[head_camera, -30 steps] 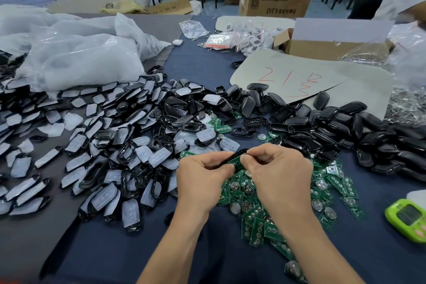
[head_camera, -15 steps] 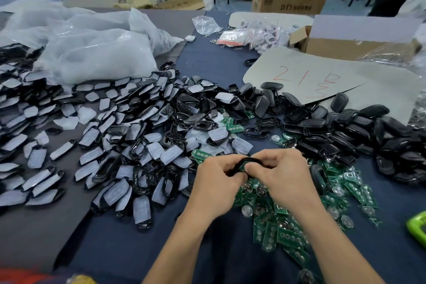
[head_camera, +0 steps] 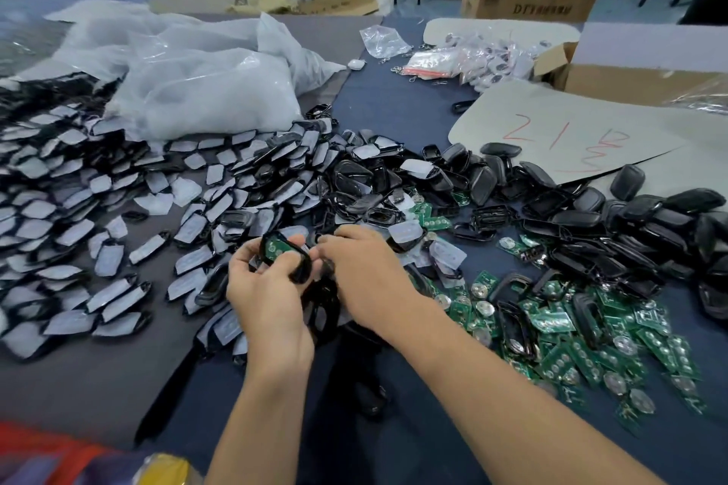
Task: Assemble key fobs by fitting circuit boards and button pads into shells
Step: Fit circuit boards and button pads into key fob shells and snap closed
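My left hand (head_camera: 268,299) grips a black key fob shell (head_camera: 285,254) with a green circuit board seated inside it, thumb across its lower end. Just to the right, my right hand (head_camera: 366,276) reaches down among the film-covered shells with curled fingers; what they hold is hidden. A large heap of black shells with white protective film (head_camera: 118,209) spreads to the left. Glossy black shell halves (head_camera: 591,217) pile up on the right. Loose green circuit boards with coin cells (head_camera: 571,327) lie at the right front.
White plastic bags (head_camera: 189,83) sit at the back left. A grey card sheet with red writing (head_camera: 559,134) and open cardboard boxes (head_camera: 630,71) stand at the back right, with small bagged parts (head_camera: 465,61) beside them. The table has a blue cloth (head_camera: 394,425).
Both hands have shifted left, away from the circuit board pile. They have parted: the left now holds the shell with the board alone, and the right has dropped toward the film-covered shells.
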